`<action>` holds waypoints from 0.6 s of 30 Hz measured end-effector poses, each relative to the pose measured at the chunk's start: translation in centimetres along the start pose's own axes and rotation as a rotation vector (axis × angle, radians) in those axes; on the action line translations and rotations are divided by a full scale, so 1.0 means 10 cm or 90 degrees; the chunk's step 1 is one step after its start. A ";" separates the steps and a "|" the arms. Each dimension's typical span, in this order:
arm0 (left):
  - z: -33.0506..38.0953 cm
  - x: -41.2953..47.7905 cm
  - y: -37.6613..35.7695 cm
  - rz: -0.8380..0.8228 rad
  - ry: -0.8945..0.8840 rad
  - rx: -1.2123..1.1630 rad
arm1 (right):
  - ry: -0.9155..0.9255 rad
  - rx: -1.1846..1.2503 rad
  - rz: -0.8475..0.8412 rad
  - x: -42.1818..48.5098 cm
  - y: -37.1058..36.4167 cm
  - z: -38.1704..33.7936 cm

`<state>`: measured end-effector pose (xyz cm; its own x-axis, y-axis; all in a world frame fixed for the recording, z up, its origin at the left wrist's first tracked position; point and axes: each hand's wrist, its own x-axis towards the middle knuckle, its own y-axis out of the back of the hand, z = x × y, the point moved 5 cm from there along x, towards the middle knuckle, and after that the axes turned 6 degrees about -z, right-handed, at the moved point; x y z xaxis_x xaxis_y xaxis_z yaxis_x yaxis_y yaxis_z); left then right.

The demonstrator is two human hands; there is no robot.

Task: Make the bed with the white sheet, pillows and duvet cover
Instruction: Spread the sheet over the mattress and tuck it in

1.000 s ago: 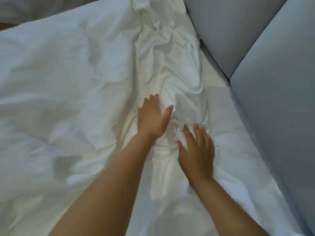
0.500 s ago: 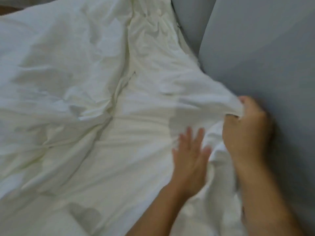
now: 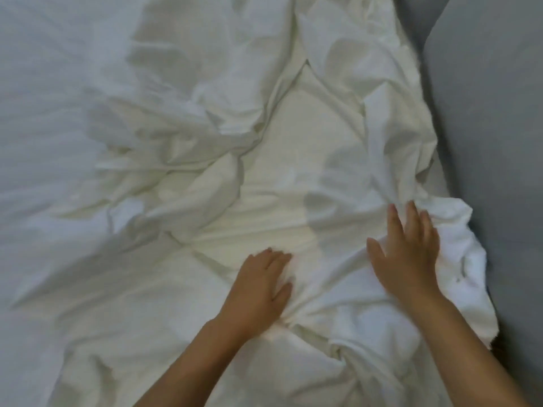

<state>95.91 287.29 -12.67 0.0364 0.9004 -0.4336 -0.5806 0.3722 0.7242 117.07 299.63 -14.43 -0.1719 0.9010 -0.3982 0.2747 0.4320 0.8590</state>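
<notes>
A crumpled white sheet (image 3: 293, 148) covers the bed, bunched in folds through the middle and along the right edge. My left hand (image 3: 261, 286) lies palm down on the sheet at lower centre, fingers straight and pressing the cloth. My right hand (image 3: 408, 254) rests flat on the sheet further right, fingers spread, just beside a bunched-up edge of cloth (image 3: 458, 259) near the wall. Neither hand grips anything. No pillow is in view.
A grey padded wall or headboard (image 3: 493, 142) runs along the right side of the bed, close against the sheet's edge. To the left spreads smoother white bedding (image 3: 44, 98).
My right hand has let go of the sheet edge it held up by the grey wall and now lies flat on the cloth. My left hand stays flat on the sheet.
</notes>
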 end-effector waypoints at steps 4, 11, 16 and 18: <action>-1.10 -0.79 0.34 0.162 0.394 0.047 | 0.148 0.160 -0.216 -0.74 -0.41 -1.04; -1.86 -1.09 -0.05 0.055 0.636 -0.159 | 0.223 -0.106 -0.389 -1.24 -1.20 -2.24; -2.07 -1.48 0.39 0.277 0.427 -0.400 | 0.152 0.153 -0.432 -1.58 -1.04 -2.66; -2.31 -1.90 0.66 0.424 0.443 -0.319 | 0.099 0.199 -0.472 -1.74 -0.92 -2.64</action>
<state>72.59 267.46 -12.08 -0.7863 0.5037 -0.3579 -0.5849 -0.4202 0.6938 92.55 278.93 -6.89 -0.5355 0.3716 -0.7584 0.2847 0.9249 0.2521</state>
